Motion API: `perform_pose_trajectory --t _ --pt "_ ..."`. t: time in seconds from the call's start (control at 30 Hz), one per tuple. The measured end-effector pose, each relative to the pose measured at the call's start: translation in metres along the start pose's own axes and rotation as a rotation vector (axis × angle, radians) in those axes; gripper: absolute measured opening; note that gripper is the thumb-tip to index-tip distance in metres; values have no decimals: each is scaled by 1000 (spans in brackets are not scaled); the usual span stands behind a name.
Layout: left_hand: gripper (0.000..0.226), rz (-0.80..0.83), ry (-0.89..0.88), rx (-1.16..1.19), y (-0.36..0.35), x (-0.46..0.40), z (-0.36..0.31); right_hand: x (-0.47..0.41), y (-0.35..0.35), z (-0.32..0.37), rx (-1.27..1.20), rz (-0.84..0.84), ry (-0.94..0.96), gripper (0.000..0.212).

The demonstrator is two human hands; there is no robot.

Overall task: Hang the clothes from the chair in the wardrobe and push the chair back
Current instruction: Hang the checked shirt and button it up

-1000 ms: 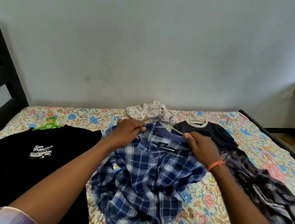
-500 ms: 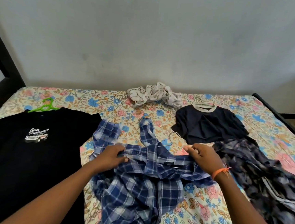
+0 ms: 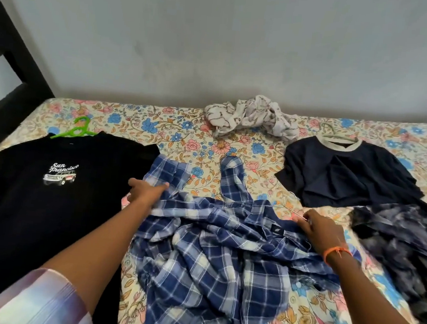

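Centrally, on a floral bedsheet [image 3: 184, 133]: one blue plaid shirt [image 3: 215, 252], crumpled, collar side toward the wall, a small dark neck label [image 3: 276, 230] showing, its print too small to read. Left hand [image 3: 145, 191] rests on the shirt's left shoulder area, fingers extended and pressing the cloth flat. Right hand [image 3: 321, 229] pinches a thin wire hanger [image 3: 289, 207] at the shirt's right collar edge; orange wristband [image 3: 336, 252] on that wrist.

Left: black T-shirt [image 3: 36, 198], on a green plastic hanger [image 3: 77, 130], white chest print reading "San Francisco" above a drawn vehicle.

Right: navy T-shirt [image 3: 345, 178], pale collar, on a pale hanger [image 3: 333, 132]. Below it, a dark mottled garment [image 3: 401, 245], bunched.

Far centre, by the wall: white patterned cloth [image 3: 252, 116], heaped.
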State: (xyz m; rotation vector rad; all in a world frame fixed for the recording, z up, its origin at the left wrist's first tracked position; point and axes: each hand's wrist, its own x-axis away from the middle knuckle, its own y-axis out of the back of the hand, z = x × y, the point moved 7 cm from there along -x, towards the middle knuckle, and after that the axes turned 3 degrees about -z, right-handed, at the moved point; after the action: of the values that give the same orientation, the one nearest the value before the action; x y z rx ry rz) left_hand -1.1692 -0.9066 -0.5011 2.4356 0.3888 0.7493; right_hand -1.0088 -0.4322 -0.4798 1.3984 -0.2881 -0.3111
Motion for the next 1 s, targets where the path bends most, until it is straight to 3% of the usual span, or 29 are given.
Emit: perform_pose_trajectory --t 0.07,0.17,0.27,0.37,0.43,0.47,0.53,0.6,0.63,0.7,0.77,0.83,0.9,1.0 --pt "70 21 -11 95 -9 -11 -1 0 -12 -2 54 12 -34 30" --pt "28 93 -184 119 -18 8 -23 4 -24 -11 -37 38 -120 30" --pt "8 354 -241 334 -28 65 -41 7 -18 -10 -5 38 -193 36" --pt "10 666 -220 387 -25 128 -29 24 25 21 -133 -305 -217 40" --pt "24 881 -173 373 -24 166 -11 55 62 62 -498 -491 -162 29" --pt "31 952 -172 320 -24 182 0 67 62 81 -777 -415 -184 30" --pt "45 1038 -159 276 -29 203 21 96 41 132 -1229 53 -291 52" --pt "54 1064 -56 273 -32 215 41 132 10 176 -1483 490 -283 60" --pt "51 1065 -36 239 -35 218 50 145 0 186 -1611 571 -280 56" --pt "41 1091 -179 28 -37 223 56 160 -15 181 -1832 507 -451 68" --pt "35 1144 -337 -263 -39 229 64 166 -22 167 -1858 344 -549 81" --pt "19 1167 -351 -387 -33 234 74 173 -17 160 -1827 251 -561 58" --pt "13 1143 -305 -289 -27 236 74 180 -13 158 -1841 238 -578 42" --pt "42 1029 -212 6 -15 235 70 187 2 161 -1856 251 -553 35"
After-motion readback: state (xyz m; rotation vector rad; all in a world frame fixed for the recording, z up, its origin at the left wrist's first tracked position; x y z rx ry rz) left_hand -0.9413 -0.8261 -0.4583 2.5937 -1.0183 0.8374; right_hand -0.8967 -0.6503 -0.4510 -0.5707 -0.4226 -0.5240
